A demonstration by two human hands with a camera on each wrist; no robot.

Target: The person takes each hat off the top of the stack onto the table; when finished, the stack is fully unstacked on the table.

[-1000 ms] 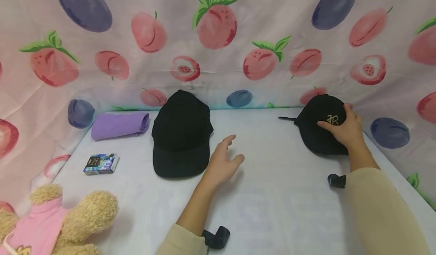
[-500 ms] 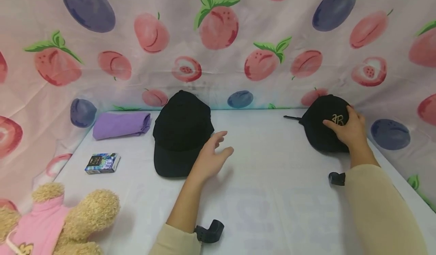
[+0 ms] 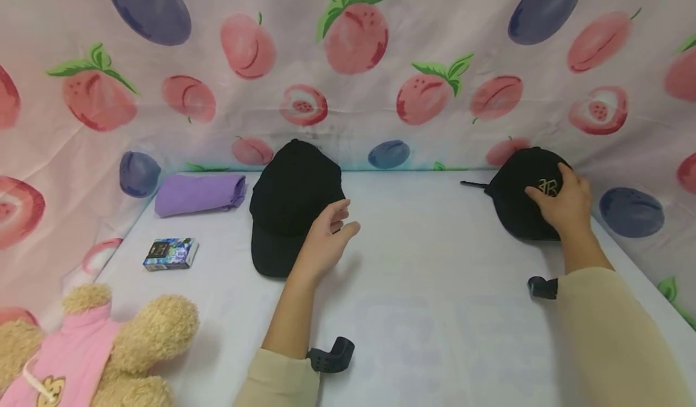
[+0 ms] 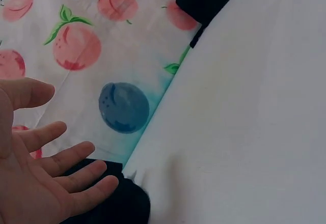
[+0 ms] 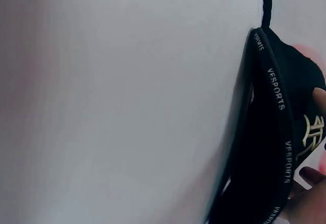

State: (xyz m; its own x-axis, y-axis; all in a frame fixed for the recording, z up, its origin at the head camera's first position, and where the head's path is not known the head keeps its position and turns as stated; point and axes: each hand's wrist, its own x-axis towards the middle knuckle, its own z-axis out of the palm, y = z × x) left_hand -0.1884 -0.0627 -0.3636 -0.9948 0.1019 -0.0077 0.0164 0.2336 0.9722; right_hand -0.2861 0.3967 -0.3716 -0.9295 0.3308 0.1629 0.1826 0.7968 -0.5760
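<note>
My left hand (image 3: 321, 241), fingers loosely spread, is at the right side of a plain black baseball cap (image 3: 290, 195) and overlaps its brim in the head view. In the left wrist view, that cap (image 4: 135, 203) lies partly behind the fingers of the left hand (image 4: 56, 183). At the far right, my right hand (image 3: 568, 205) grips a second black baseball cap (image 3: 516, 183) by the crown, thumb beside its gold emblem. The right wrist view shows this cap's lettered inner band (image 5: 277, 91) and a loose strap (image 5: 267, 5) sticking out.
Left of the plain cap lies a folded purple cloth (image 3: 201, 194), with a small blue patterned box (image 3: 171, 254) nearer. A teddy bear in a pink top (image 3: 81, 352) occupies the near left corner. Fruit-print fabric (image 3: 364, 111) hangs behind the white table (image 3: 424, 274).
My left hand has moved left, closer to the plain cap and over its brim. The right hand keeps its grip, and its cap has shifted slightly right. The head view has shifted a little.
</note>
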